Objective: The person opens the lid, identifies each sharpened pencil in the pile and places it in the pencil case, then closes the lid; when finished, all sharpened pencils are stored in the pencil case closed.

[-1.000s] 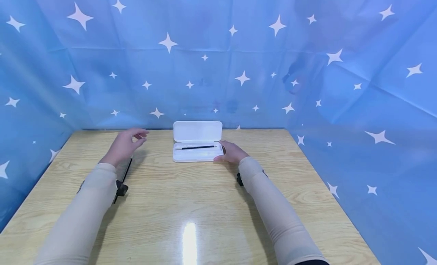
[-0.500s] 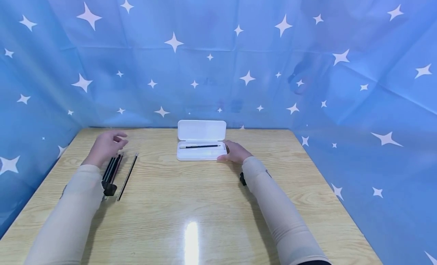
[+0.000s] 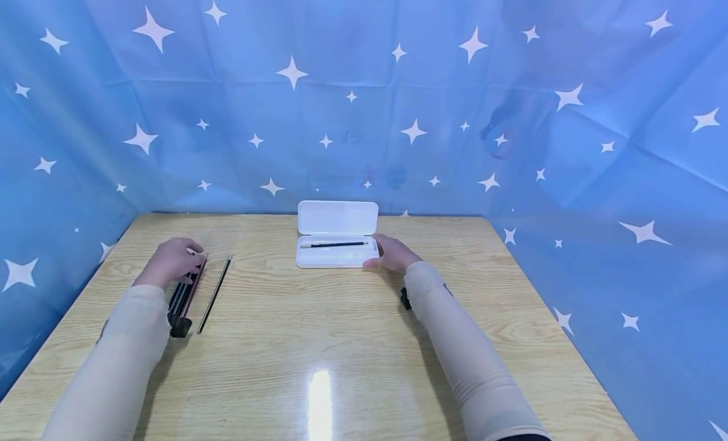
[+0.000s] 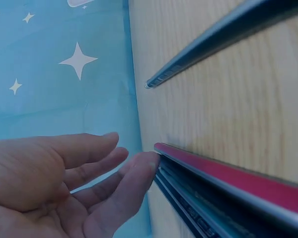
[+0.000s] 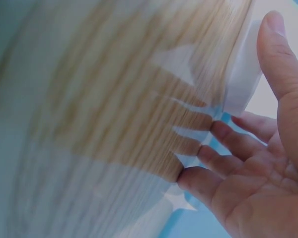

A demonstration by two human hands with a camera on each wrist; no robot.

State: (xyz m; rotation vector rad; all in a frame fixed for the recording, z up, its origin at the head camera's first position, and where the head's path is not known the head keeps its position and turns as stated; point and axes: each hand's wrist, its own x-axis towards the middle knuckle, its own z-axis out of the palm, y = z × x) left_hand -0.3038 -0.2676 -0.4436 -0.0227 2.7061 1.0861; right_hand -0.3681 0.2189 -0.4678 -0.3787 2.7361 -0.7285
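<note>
A white pencil case (image 3: 337, 258) lies with its lid raised at the back of the table, one dark pencil (image 3: 335, 244) inside. My right hand (image 3: 394, 254) holds the case's right end; in the right wrist view the thumb lies along one side and other fingertips rest on the table. At the left, my left hand (image 3: 173, 261) is over the far end of several dark pencils (image 3: 181, 299) lying side by side. A red pencil (image 4: 228, 173) edges that group in the left wrist view, with a fingertip at its end. The fingers are loosely bent and grip nothing.
A single dark pencil (image 3: 215, 294) lies apart, just right of the group. The wooden table (image 3: 273, 340) ends at a blue curtain (image 3: 341, 112) with white stars, behind and along the sides. Dark wrist devices hang under both forearms.
My left hand has moved left, then down toward me onto the pencils' far end, uncovering the single pencil. My right hand stays at the case. The head view has shifted slightly.
</note>
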